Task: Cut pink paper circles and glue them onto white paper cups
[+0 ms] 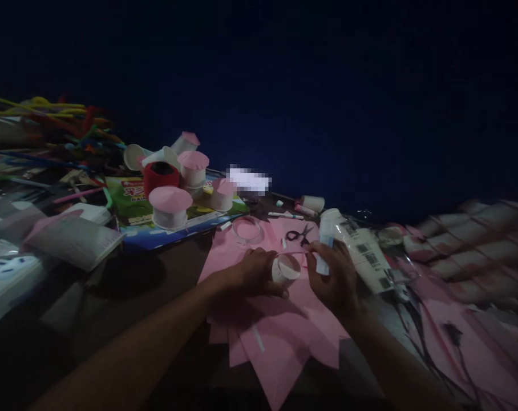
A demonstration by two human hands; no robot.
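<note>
My left hand (259,273) is wrapped round a small white paper cup (281,274) whose open mouth tilts up toward me. A narrow strip of pink paper (299,253) runs from the cup's rim to the fingertips of my right hand (336,279), which look pinched on it. Behind the right fingers lies a white tube with a blue label (326,231), partly covered by them. Just beyond the hands, black-handled scissors (299,234) and a ring of clear tape (247,229) rest on stacked pink paper sheets (276,325).
Several white cups with pink paper tops (170,200) stand on a colourful packet (134,228) at left, around a red roll (160,178). Pipe cleaners (49,114) heap at far left, near a power strip (11,277). Stacked cups (477,251) lie at right.
</note>
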